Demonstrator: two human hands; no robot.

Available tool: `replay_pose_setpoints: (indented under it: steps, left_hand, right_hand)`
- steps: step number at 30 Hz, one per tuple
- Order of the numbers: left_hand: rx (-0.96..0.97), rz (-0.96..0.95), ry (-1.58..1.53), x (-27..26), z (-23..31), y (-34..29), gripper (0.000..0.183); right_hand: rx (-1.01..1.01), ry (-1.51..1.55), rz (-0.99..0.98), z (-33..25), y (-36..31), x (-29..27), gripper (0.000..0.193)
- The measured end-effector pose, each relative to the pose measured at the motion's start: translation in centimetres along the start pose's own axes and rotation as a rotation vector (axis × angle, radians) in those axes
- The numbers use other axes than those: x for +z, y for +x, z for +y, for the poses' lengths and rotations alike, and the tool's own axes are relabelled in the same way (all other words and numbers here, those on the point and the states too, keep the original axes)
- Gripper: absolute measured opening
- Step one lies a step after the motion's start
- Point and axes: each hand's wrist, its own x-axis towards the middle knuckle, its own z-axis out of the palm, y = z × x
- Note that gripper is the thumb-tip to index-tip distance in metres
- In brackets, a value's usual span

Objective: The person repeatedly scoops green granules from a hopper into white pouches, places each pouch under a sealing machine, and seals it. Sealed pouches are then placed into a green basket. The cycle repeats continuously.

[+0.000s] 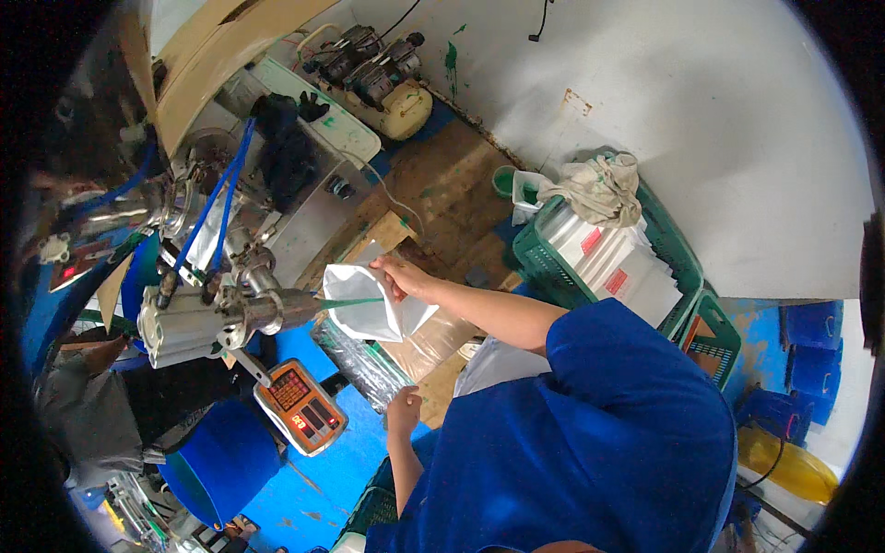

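Note:
My right hand (403, 278) pinches the upper rim of a white bag (358, 309), holding its mouth open at a steel filling nozzle (290, 309). A thin green stream (350, 302) runs from the nozzle into the bag. The bag's inside bottom is hidden. Lower down, my left hand (404, 412) is closed beside a clear-wrapped package (367, 367); what its fingers hold, if anything, is hidden. Left of that hand stands an orange scale (301, 407) with a lit red display.
Right of me, a green crate (553, 253) holds white bags, with a crumpled cloth (601, 187) on top. A blue barrel (221, 465) stands near the scale. Blue hoses (214, 198) hang by the machine. A person in dark clothes (175, 401) is at the left. A compressor (396, 106) sits by the wall.

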Motion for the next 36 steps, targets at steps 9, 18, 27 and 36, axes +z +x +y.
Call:
replay_pose_setpoints:
  steps: [9,18,27,36]
  left_hand:
    - [-0.128,0.094,-0.023,4.6,-1.6,0.1,0.031]
    - [-0.187,0.088,-0.106,9.6,1.4,-2.4,0.026]
    - [-0.285,0.33,-0.345,5.0,-5.7,-9.2,0.031]
    - [-0.251,0.961,-0.959,-8.6,-13.6,-12.6,0.03]
  right_hand:
    - [-0.247,-0.59,0.298,5.5,-4.2,-8.7,0.03]
    - [0.156,-0.565,-0.738,4.3,-8.5,5.6,0.029]
    - [0.035,-0.289,-0.45,-1.4,5.5,28.0,0.038]
    - [-0.144,-0.361,-0.239,1.3,3.5,29.4,0.018]
